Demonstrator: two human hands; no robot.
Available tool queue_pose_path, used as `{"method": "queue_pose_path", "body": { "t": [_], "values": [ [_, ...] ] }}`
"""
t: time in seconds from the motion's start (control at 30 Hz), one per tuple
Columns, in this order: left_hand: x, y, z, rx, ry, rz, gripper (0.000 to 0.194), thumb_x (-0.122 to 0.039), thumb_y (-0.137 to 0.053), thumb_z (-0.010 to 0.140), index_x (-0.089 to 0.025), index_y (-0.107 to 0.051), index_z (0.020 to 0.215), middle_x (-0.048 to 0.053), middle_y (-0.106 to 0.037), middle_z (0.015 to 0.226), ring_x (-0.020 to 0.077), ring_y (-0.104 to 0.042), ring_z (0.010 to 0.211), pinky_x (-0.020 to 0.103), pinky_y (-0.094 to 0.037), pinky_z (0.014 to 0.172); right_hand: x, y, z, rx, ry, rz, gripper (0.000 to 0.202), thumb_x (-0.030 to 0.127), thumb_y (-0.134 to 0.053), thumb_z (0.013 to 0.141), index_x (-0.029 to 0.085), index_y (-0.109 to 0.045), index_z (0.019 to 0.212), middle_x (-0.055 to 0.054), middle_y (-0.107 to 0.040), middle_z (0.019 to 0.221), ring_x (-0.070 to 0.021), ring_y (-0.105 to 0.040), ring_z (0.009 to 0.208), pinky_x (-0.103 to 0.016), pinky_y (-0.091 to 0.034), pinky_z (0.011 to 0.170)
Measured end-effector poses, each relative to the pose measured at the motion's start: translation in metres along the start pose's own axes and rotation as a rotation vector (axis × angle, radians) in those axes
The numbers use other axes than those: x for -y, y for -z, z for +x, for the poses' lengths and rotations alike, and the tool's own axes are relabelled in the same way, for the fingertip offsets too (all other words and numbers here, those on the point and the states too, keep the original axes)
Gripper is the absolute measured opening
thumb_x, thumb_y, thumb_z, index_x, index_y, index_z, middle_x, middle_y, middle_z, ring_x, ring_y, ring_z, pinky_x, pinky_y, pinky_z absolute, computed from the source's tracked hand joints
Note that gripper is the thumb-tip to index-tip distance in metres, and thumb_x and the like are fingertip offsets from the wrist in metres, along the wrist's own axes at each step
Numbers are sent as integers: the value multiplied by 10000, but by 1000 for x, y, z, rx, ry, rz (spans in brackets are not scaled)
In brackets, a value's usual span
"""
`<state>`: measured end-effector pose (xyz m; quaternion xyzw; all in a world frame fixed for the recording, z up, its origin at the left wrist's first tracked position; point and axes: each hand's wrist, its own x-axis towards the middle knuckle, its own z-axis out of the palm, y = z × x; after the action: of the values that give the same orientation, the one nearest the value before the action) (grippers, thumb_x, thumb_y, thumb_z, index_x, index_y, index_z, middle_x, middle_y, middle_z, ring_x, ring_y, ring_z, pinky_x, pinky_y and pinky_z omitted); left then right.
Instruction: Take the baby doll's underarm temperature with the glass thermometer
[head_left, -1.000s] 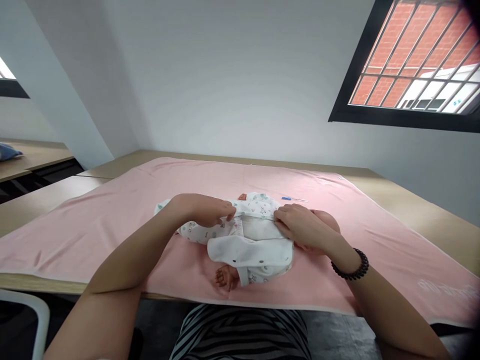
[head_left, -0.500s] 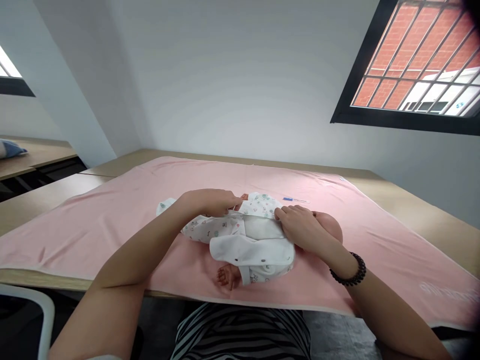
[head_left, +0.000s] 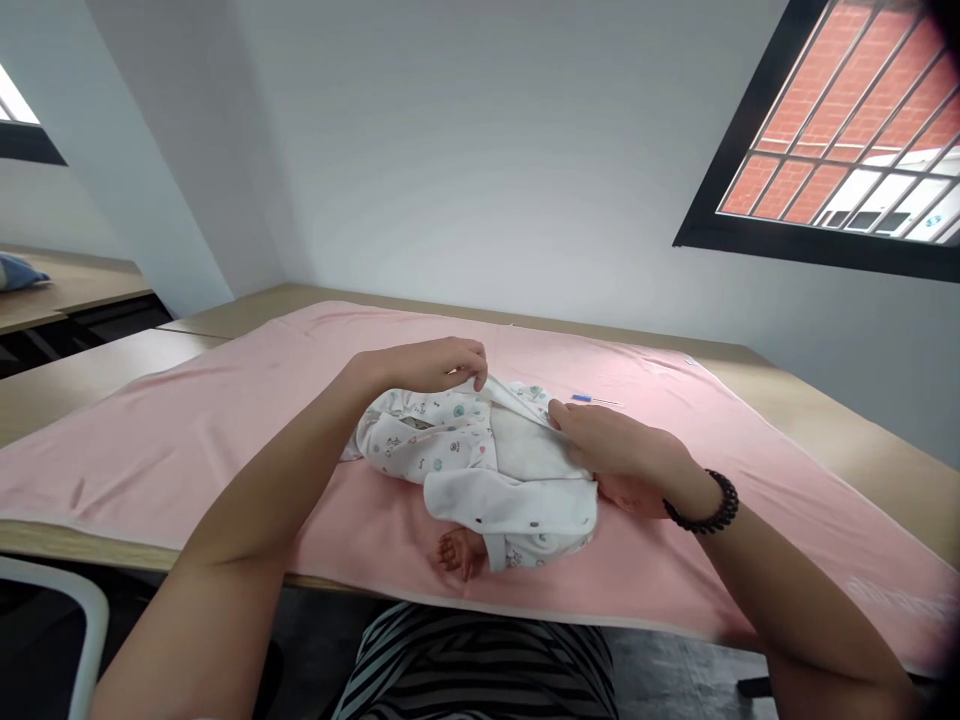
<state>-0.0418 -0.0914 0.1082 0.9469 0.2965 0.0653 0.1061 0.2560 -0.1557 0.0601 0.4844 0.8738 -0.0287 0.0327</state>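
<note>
Head view: the white flap (head_left: 517, 402) seemed soft, light and best held by its edge, which was pinched by the left hand (head_left: 450, 364) and right hand (head_left: 611, 440).

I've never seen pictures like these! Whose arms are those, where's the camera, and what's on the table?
There's no machine here, just a person with a bare left hand and a bare right hand. Their head wears the camera, looking forward and down, so every picture comes from there. On the table is a pink cloth. A doll in white printed clothes lies on it, with a little blue-and-white stick beyond. Both hands hold the jacket's far flap.
</note>
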Motion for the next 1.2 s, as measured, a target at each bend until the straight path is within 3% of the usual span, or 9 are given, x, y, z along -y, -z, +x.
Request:
{"method": "queue_pose_path", "body": {
  "t": [0.2,0.3,0.4,0.5,0.67,0.8,0.93,1.0,1.2],
  "values": [
    [18,-9,9,-138,-1,-40,353,-240,-372,989,-201,-687,1143,81,-602,1174,180,-576,978,273,-451,809,-18,29,20,162,-42,62,330,72,-530,717,253,-457,983,-13,-619,821,-127,-474,514,-276,-307,475],
    [25,-13,12,-230,10,-50,366,-280,-378,1000,-198,-680,1191,98,-599,1196,191,-580,984,287,-467,791,-33,38,25,94,-19,77,355,37,-482,687,255,-491,967,-4,-613,899,-108,-464,546,-260,-304,493],
    [34,-18,16,-293,24,-55,358,-287,-389,997,-188,-684,1173,106,-601,1201,194,-589,976,297,-482,781,-49,44,30,-14,39,90,249,28,-445,694,229,-497,831,13,-598,835,-114,-444,613,-253,-301,535],
    [47,-29,24,-320,56,-50,342,-285,-396,988,-190,-705,1100,101,-610,1200,196,-604,955,311,-498,785,-67,47,43,29,90,121,168,50,-472,708,210,-522,726,12,-620,780,-134,-489,674,-259,-359,600],
    [66,-53,39,-414,73,-13,380,-290,-373,984,-182,-679,1183,119,-583,1283,220,-618,988,361,-518,850,-99,43,79,127,87,179,253,94,-564,718,216,-722,874,-50,-713,1067,-227,-622,972,-312,-471,823],
    [75,-68,42,-259,167,27,420,-351,-407,969,-149,-649,1247,151,-496,1438,232,-635,1033,385,-507,946,-118,32,100,191,59,233,336,228,-684,737,235,-757,1066,-69,-681,1245,-271,-627,1109,-343,-495,905],
    [80,-76,41,10,248,32,467,-462,-389,986,-148,-730,1041,154,-489,1486,298,-472,1362,384,-410,1098,-133,18,104,320,59,347,461,319,-727,748,328,-732,1209,-15,-680,1296,-250,-647,1142,-309,-539,865],
    [82,-77,40,78,273,7,507,-470,-338,1008,-161,-738,970,146,-499,1488,292,-434,1402,390,-388,1119,-147,11,100,322,38,405,466,309,-702,771,336,-713,1237,-5,-672,1318,-228,-649,1152,-285,-543,869],
    [74,-76,44,-36,174,10,459,-421,-335,1024,-167,-670,1207,132,-571,1400,264,-498,1323,392,-377,1119,-196,-30,78,92,-166,444,404,309,-724,742,198,-713,1130,-126,-697,1209,-248,-680,983,-335,-551,794]
  ]
}}
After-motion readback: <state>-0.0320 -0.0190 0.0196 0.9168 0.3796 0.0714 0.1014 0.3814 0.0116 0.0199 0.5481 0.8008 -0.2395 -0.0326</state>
